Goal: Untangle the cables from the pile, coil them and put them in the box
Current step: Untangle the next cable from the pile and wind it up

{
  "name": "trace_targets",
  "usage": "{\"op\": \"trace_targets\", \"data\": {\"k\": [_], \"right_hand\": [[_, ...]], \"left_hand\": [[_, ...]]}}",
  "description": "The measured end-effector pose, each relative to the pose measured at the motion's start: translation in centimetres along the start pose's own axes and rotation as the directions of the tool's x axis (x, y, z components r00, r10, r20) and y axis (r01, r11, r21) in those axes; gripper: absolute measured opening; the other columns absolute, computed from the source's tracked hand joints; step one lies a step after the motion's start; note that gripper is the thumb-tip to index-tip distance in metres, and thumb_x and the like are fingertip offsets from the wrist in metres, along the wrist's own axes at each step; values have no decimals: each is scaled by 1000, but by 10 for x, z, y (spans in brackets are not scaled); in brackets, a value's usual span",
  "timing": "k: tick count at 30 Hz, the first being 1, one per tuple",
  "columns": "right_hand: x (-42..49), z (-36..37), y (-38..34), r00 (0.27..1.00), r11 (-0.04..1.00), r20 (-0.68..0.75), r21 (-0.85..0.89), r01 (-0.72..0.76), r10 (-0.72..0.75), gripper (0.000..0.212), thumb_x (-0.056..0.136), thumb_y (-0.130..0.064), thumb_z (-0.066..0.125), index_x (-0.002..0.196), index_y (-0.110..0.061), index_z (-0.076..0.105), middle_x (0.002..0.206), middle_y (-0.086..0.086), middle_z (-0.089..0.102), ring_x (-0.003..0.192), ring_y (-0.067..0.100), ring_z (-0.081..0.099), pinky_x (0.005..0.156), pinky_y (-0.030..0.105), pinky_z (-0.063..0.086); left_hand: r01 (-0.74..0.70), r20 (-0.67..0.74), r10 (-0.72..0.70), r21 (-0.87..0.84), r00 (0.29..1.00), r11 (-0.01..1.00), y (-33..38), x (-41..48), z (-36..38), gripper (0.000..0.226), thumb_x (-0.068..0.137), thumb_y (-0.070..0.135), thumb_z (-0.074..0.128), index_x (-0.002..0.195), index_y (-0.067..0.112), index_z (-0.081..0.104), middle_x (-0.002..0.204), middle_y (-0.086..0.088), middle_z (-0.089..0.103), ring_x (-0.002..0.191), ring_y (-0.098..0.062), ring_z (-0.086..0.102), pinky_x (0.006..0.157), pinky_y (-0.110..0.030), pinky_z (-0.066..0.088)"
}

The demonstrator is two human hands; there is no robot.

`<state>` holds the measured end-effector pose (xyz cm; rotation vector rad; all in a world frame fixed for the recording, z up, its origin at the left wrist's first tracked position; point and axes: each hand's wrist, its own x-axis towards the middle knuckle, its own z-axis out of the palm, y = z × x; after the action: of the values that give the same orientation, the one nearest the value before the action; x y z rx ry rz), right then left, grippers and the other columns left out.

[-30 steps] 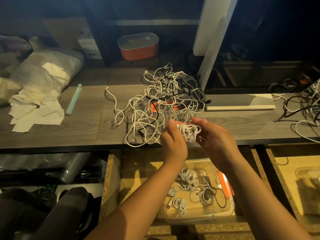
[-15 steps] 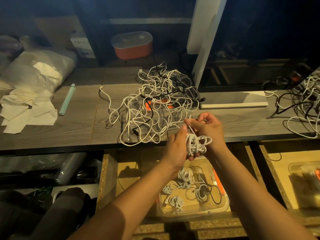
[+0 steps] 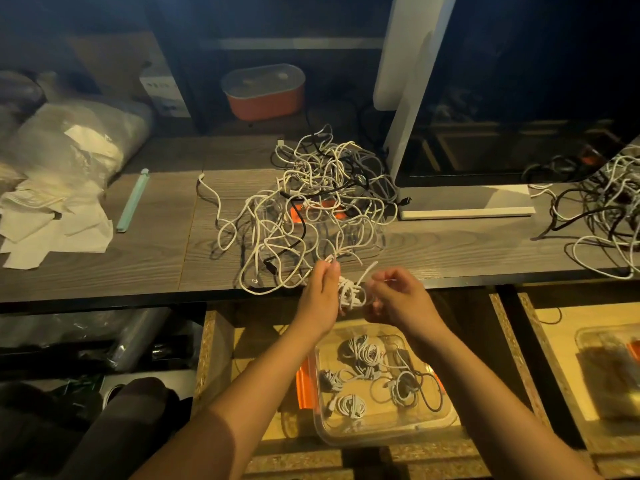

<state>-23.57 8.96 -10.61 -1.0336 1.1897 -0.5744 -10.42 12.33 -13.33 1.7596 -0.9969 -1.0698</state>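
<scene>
A tangled pile of white and black cables (image 3: 311, 209) lies on the wooden desk (image 3: 145, 258), over a clear box lid with orange clips. Just past the desk's front edge, my left hand (image 3: 320, 299) and my right hand (image 3: 398, 299) hold a small coil of white cable (image 3: 351, 292) between them. The left hand grips the coil's side; the right hand pinches the cable's loose end, which sticks up. Below, a clear plastic box (image 3: 446, 424) sits in a lower drawer and holds several coiled cables.
A monitor base (image 3: 464, 211) stands right of the pile, and a second cable tangle (image 3: 602, 216) lies at the far right. A plastic-wrapped bundle and papers (image 3: 59, 188) sit at left beside a green stick (image 3: 133, 199). An orange-bottomed container (image 3: 265, 93) sits at the back.
Both hands have dropped lower with the coil, from over the desk to just past its front edge. The right hand has shifted right and now pulls the cable's free end out.
</scene>
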Motion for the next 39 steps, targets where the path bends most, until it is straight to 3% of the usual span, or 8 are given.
{"op": "trace_targets", "data": {"k": [5, 10, 21, 25, 27, 32, 37, 39], "right_hand": [[4, -11, 23, 995, 993, -100, -122, 1, -13, 6, 88, 2, 59, 82, 0, 58, 70, 11, 61, 55, 12, 58, 53, 19, 52], [7, -25, 56, 979, 993, -177, -32, -111, 103, 12, 90, -2, 58, 81, -1, 65, 76, 12, 63, 63, 15, 60, 59, 23, 54], [17, -23, 113, 920, 925, -107, 103, -366, 377, 31, 101, -26, 39, 107, -2, 57, 102, 9, 60, 86, 20, 62, 82, 35, 51], [13, -26, 120, 926, 931, -87, 37, -364, 366, 28, 102, -26, 39, 104, -6, 57, 98, 7, 62, 86, 18, 62, 68, 24, 51], [12, -28, 117, 937, 941, -110, -34, -337, 332, 25, 101, -24, 42, 105, -6, 59, 100, 8, 62, 89, 20, 61, 70, 27, 50], [16, -24, 74, 982, 972, -170, -207, -113, 78, 15, 95, -16, 50, 89, -15, 64, 88, 7, 64, 79, 19, 61, 71, 33, 50], [33, 2, 19, 987, 992, -161, -121, -21, 1, 16, 92, -29, 58, 83, -17, 59, 76, 2, 59, 70, 16, 57, 64, 32, 47], [39, 10, 7, 987, 988, -140, -123, -90, 73, 24, 91, -39, 58, 88, -16, 61, 75, 0, 60, 70, 16, 57, 62, 29, 46]], "left_hand": [[157, 43, -155, -67, 987, 985, -27, -6, 12, 44, 98, 47, 34, 121, 16, 57, 121, 5, 56, 114, -11, 50, 101, -30, 38], [315, 125, -291, -310, 949, 897, -45, -30, 27, 38, 99, 39, 34, 121, 18, 56, 129, -9, 56, 118, -21, 54, 102, -32, 43], [604, 242, -560, -182, 792, 776, -76, -34, 44, 71, 94, 61, 22, 146, 14, 30, 152, -6, 31, 138, -23, 33, 115, -38, 25], [615, 224, -579, -148, 784, 775, -90, -38, 51, 85, 81, 80, 22, 145, 23, 34, 151, -2, 34, 137, -23, 33, 115, -44, 24], [586, 208, -558, -104, 803, 804, -90, -38, 50, 90, 72, 84, 28, 142, 28, 39, 148, -1, 39, 134, -23, 37, 113, -45, 28], [325, 49, -323, -238, 945, 915, -68, -25, 36, 24, 95, 33, 50, 118, 29, 57, 123, 1, 59, 116, -16, 54, 104, -38, 43], [26, -179, -48, -123, 983, 992, -32, 1, 9, 31, 91, 7, 58, 121, 11, 59, 110, 4, 60, 101, -10, 59, 80, -6, 43], [-82, -181, 84, 19, 980, 996, -24, 7, 0, 35, 90, 6, 58, 124, 14, 58, 114, 8, 57, 103, -8, 58, 82, -10, 44]]}}
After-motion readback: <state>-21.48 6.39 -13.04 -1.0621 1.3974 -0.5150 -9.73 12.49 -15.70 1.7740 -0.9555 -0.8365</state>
